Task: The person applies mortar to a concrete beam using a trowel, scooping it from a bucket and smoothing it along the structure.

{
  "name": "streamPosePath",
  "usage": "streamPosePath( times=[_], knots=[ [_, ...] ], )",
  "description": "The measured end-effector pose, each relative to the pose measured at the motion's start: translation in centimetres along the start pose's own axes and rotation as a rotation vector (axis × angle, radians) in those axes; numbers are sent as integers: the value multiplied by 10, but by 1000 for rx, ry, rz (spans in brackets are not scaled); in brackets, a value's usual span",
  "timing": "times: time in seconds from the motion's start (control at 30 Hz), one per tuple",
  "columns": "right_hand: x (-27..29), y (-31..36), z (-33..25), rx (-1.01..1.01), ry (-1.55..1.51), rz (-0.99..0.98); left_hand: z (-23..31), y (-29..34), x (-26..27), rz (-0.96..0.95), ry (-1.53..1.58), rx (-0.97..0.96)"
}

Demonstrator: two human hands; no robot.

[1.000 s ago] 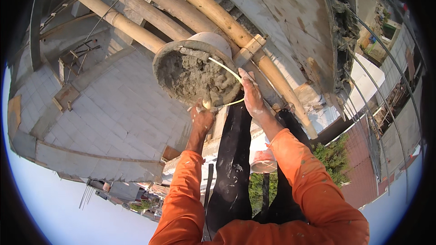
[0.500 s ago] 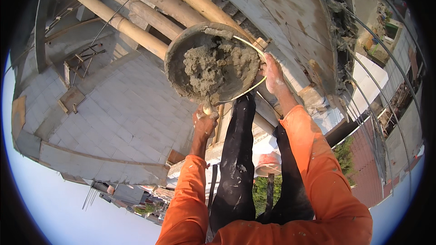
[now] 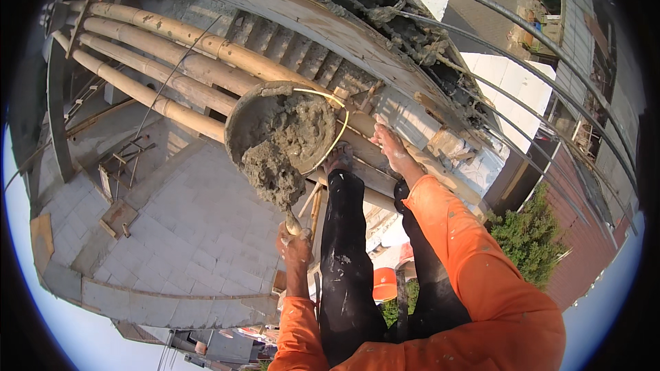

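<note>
1. The left hand (image 3: 294, 247) was clamped around the pale handle of the trowel (image 3: 293, 223); mortar hid the blade, so "trowel" was a fair reading rather than a certain one.
2. The trowel lay directly beyond that hand, its long axis running forward and slightly leftward from the fist toward the bucket (image 3: 242, 111). The left hand was the nearer one to it.
3. Ahead of the same fist, a heaped lump (image 3: 273, 170) covered the blade and hung over the bucket's near edge; more mortar (image 3: 309, 124) filled the inside.
4. The right hand (image 3: 394, 151) held nothing, its fingers apart. The yellow bail (image 3: 346, 120) stood just left of it, without contact.
5. Beyond the left hand and bucket ran bamboo poles (image 3: 192, 82); a bare foot (image 3: 338, 158) rested between the two hands.
6. To the right hand's far right, rebar (image 3: 522, 24) curved past.
7. No brand, label or writing could be read on the bucket or trowel.
</note>
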State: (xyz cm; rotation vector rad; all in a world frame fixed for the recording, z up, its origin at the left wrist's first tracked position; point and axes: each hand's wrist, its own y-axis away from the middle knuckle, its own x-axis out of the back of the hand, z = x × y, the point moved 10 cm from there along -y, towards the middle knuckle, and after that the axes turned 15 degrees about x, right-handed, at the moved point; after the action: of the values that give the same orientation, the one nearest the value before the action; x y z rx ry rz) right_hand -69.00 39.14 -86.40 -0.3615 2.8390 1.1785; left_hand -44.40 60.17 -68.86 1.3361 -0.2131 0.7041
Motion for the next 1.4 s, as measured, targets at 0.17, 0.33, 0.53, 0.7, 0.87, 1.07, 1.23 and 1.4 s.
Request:
streamPosePath(
  times=[0.17, 0.33, 0.53, 0.7, 0.87, 1.07, 1.23, 1.4],
  knots=[
    [157, 136, 50, -110, 88, 134, 49, 88, -48, -31, -285, -229],
    [292, 295, 64, -254, 333, 238, 110, 152, -142, -359, -205, -287],
    [337, 424, 53, -410, 238, 454, 177, 169, -281, -1114, 400, 187],
    [329, 447, 83, -451, 93, 516, 270, 115, -346, -1567, 1118, 301],
    [294, 434, 80, -339, 12, 427, 237, 167, -324, -1588, 931, 289],
    [272, 416, 42, -325, 186, 351, 206, 177, -320, -1510, 807, 288],
    [290, 416, 58, -299, 179, 348, 299, 34, -337, -1192, 983, 287],
    [281, 420, 55, -257, 176, 362, 286, 88, -348, -1275, 932, 490]
  ],
)
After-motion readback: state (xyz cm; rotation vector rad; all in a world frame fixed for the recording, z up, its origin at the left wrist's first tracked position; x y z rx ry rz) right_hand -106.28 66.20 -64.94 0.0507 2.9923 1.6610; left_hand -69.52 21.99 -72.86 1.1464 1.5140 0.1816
